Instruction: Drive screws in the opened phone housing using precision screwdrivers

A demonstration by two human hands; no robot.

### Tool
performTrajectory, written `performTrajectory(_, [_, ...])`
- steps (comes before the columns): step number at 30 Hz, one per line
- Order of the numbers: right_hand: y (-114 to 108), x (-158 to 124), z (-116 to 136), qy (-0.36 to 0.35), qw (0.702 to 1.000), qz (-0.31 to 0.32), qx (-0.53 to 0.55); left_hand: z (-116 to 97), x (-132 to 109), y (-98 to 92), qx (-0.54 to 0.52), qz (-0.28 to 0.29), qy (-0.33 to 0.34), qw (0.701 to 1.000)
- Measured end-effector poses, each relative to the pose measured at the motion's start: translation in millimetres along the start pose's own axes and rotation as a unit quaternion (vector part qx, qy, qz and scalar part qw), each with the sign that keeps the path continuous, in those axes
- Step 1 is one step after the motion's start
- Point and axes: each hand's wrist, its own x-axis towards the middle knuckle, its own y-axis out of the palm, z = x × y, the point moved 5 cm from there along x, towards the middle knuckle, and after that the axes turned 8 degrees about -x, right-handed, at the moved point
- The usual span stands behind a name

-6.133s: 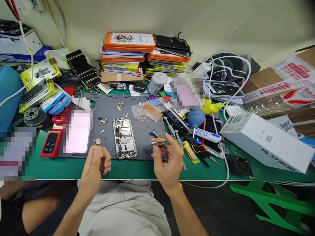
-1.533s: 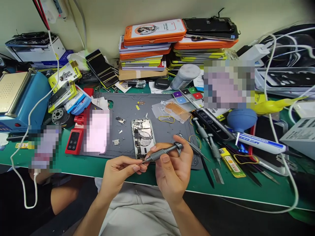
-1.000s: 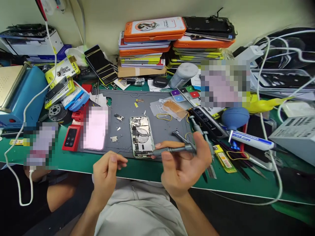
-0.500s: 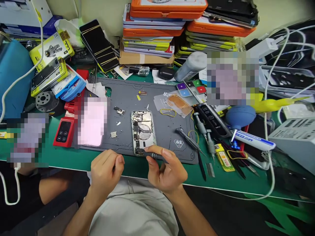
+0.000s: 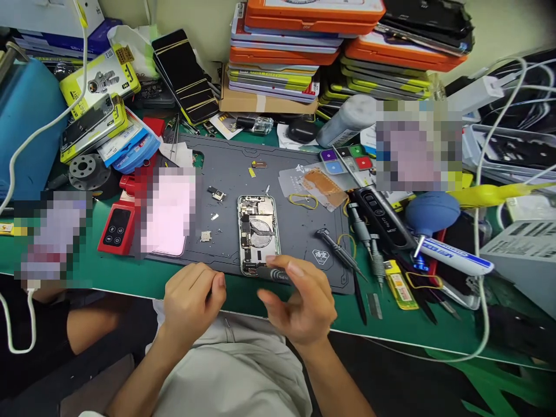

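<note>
An opened phone (image 5: 260, 234) lies on the dark grey work mat (image 5: 299, 255), its inner parts and a round coil showing. My right hand (image 5: 304, 301) is over the phone's lower right corner with a dark, ring-grooved screwdriver (image 5: 278, 274) lying along the index finger. The thumb stands apart from the handle, and the tool's tip cannot be made out. My left hand (image 5: 193, 295) is closed in a fist at the mat's front edge, left of the phone; nothing shows in it. Small loose parts, including a metal bracket (image 5: 205, 236) and a camera module (image 5: 216, 193), lie left of the phone.
Another screwdriver (image 5: 341, 252) lies on the mat's right side, beside a rubber band (image 5: 303, 201). Several tools and a blue air blower (image 5: 432, 212) crowd the right. At left are a red device (image 5: 116, 229) and a blurred pink-screened phone (image 5: 168, 214). Orange boxes (image 5: 313, 17) are stacked behind.
My right thumb has come away from the screwdriver's handle, and the hand has opened somewhat. My left hand stays in a fist. The whole view has shifted slightly.
</note>
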Motion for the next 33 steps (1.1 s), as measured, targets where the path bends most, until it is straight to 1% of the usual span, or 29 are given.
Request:
performTrajectory(2, [-5,1,3,-0.024,0.999,-0.023,-0.009,0,-1,0.4,-0.001,0.001,0.0,1.0])
performTrajectory(4, [-9,1,5,-0.028,0.999,-0.037,-0.029,0,-1,0.5,-0.001,-0.001,0.0,1.0])
performTrajectory(6, [-10,2,5,-0.022,0.998,-0.033,-0.043,0,-1,0.3,0.001,-0.002,0.0,1.0])
performTrajectory(10, [-8,4,4,-0.012,1.0,-0.027,-0.006,0,-1,0.5,0.003,0.0,-0.002,1.0])
performTrajectory(13, [-6,5,3,-0.011,1.0,-0.019,-0.006,-2,0,1.1,0.013,-0.004,-0.004,1.0])
performTrajectory(18, [-7,8,2,0.001,1.0,-0.014,0.005,-8,0,-1.1,0.083,0.002,0.014,0.996])
performTrajectory(22, [-2,11,3,0.003,0.999,0.009,0.033,-4,3,-11.3,0.141,-0.004,-0.005,0.99])
performTrajectory(25, [3,11,6,0.003,0.998,0.028,0.064,-2,9,-14.1,0.165,0.001,0.01,0.986])
performTrajectory(27, [4,9,3,0.04,0.996,0.02,0.076,-2,12,-12.0,0.177,0.004,0.028,0.984])
performTrajectory(28, [3,9,-2,0.082,0.994,0.001,0.071,-2,14,-10.4,0.184,0.004,0.034,0.982])
performTrajectory(30, [-7,8,-17,0.182,0.981,-0.062,0.022,-2,16,-7.2,0.198,-0.001,0.041,0.979])
performTrajectory(31, [-12,9,-24,0.223,0.972,-0.069,-0.017,-2,17,-5.9,0.204,-0.003,0.042,0.978])
performTrajectory(32, [-14,12,-31,0.236,0.968,-0.042,-0.068,-1,17,-4.9,0.208,-0.005,0.042,0.977])
performTrajectory(33, [-13,16,-37,0.235,0.964,0.017,-0.124,-1,18,-4.3,0.212,-0.006,0.042,0.976])
